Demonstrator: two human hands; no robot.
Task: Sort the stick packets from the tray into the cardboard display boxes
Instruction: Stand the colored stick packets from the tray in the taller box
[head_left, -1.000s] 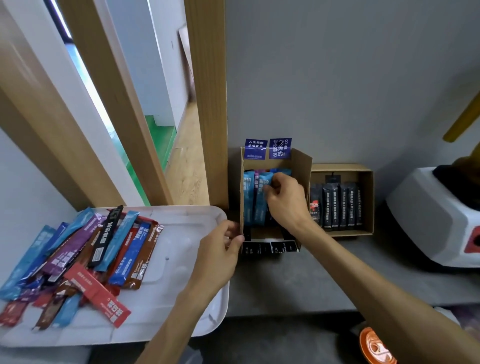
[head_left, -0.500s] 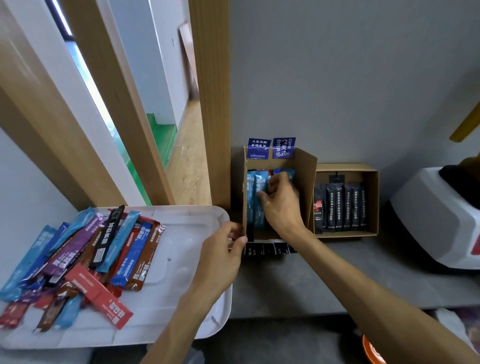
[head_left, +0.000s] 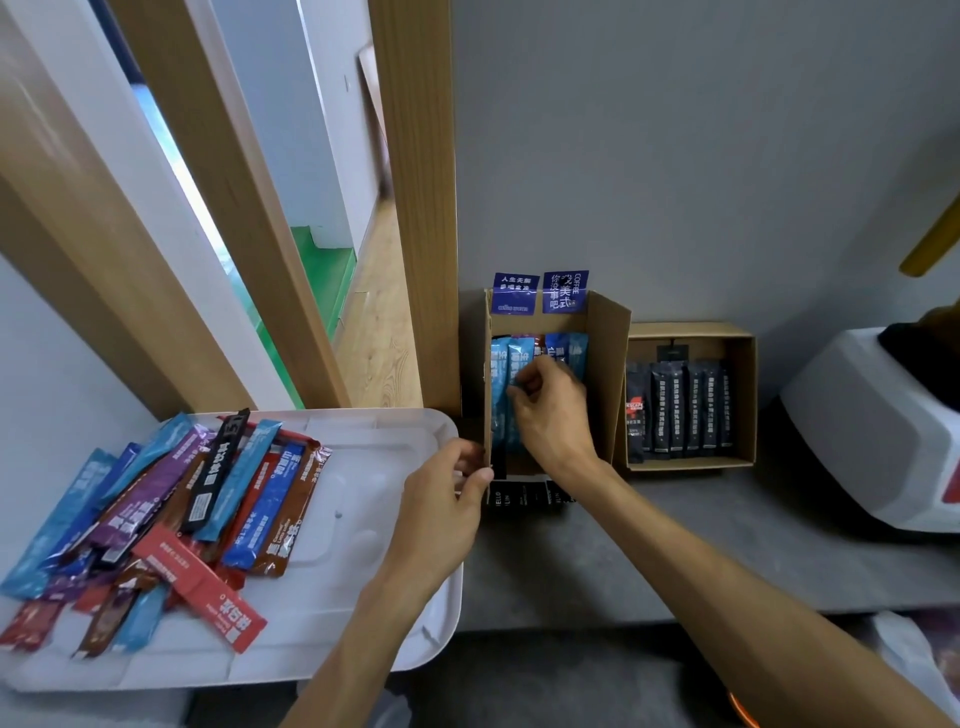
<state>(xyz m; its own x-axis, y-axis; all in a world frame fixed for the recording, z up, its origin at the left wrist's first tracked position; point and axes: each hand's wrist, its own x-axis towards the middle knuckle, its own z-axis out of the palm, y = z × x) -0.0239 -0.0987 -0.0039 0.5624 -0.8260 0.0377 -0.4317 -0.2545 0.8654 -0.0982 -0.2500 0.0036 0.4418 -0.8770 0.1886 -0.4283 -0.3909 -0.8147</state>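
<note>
Right hand (head_left: 553, 410) in display box (head_left: 608, 364), grip unclear.

Right hand (head_left: 553, 410) covers the middle and lower parts of the blue packets (head_left: 519, 358) in the tall box (head_left: 605, 364). Tray (head_left: 363, 597) and its packet pile (head_left: 156, 519) are cut off at the left edge, the white appliance (head_left: 857, 441) at the right edge. Print on the dark packets (head_left: 680, 405), far right: too small to read.
</note>
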